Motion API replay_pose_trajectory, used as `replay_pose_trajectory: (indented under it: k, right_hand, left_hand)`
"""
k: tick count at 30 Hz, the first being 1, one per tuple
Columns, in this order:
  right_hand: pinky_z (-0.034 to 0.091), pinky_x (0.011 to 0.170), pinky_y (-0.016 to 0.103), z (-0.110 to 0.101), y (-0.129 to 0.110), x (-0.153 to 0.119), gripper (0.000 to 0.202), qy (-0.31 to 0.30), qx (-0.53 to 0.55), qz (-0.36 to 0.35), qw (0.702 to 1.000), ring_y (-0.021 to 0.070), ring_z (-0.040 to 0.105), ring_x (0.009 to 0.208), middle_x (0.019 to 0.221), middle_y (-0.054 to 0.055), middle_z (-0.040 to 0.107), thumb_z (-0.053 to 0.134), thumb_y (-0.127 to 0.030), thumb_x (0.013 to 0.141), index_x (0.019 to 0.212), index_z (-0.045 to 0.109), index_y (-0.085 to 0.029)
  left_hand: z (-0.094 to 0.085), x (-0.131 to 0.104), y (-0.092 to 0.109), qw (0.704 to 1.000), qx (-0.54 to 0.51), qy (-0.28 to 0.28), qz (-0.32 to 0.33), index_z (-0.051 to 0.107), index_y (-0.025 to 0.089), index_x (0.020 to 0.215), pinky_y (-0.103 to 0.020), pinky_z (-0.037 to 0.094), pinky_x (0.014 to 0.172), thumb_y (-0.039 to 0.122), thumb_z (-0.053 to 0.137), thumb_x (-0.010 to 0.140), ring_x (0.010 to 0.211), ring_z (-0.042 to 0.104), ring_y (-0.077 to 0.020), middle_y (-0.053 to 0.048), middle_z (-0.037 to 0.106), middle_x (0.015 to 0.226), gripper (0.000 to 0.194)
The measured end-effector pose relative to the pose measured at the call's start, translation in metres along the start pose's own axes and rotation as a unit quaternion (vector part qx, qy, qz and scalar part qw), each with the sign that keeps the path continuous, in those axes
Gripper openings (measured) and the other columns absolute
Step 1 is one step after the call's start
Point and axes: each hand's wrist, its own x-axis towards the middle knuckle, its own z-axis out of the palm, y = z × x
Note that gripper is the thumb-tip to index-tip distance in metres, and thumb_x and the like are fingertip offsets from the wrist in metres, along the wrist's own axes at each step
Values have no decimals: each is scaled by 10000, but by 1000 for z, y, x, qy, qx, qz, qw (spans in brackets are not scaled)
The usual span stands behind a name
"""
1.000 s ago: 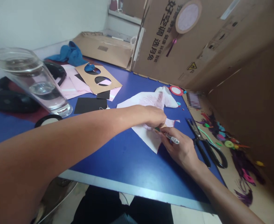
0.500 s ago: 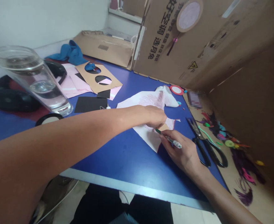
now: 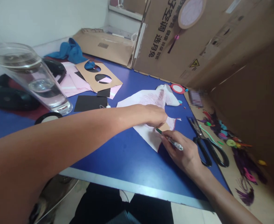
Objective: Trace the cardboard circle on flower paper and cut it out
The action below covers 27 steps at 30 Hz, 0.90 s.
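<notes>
Slim pen (image 3: 175,143), green at one end and clear along the barrel, clamped between thumb and fingers of the right hand (image 3: 183,152) — long axis slanting, green end pointing forward and left towards the left hand (image 3: 156,115), clear end back and right. Held at the near part of the pale paper (image 3: 146,134), beside a small tan piece (image 3: 165,127), hands close together, left fingers hidden — impossible to tell whether gripping anything. Farther out on the blue table (image 3: 127,161), black-handled scissors (image 3: 200,134) to the right, glass of water (image 3: 46,84) to the left.
</notes>
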Motion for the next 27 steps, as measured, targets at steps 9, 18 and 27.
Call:
replay_pose_trajectory:
  k: [9, 18, 27]
  right_hand:
    - [592, 654, 299, -4, -3, -3, 45, 18, 16, 20, 1000, 192, 761, 678, 890, 37, 801, 654, -236, 1109, 1132, 693, -236]
    - [600, 670, 309, 1, 0, 1, 60, 4, 23, 23, 999, 204, 781, 716, 928, 49, 816, 634, -257, 1117, 1125, 692, -247]
    - [593, 634, 307, -8, -4, -11, 49, 12, 28, 39, 999, 197, 769, 677, 896, 42, 811, 660, -255, 1106, 1125, 703, -240]
  left_hand:
    - [8, 7, -5, 1000, -18, 16, -9, 898, 166, 1067, -387, 430, 717, 182, 696, 801, 837, 692, -256, -147, 821, 1019, 334]
    - [3, 0, 0, 1000, -3, 15, -1, 905, 222, 1059, -366, 435, 704, 114, 704, 774, 855, 702, -252, -124, 843, 1056, 366]
    - [4, 0, -2, 1000, -1, 18, 1, 897, 182, 999, -371, 400, 690, 94, 677, 773, 807, 672, -225, -114, 824, 981, 328]
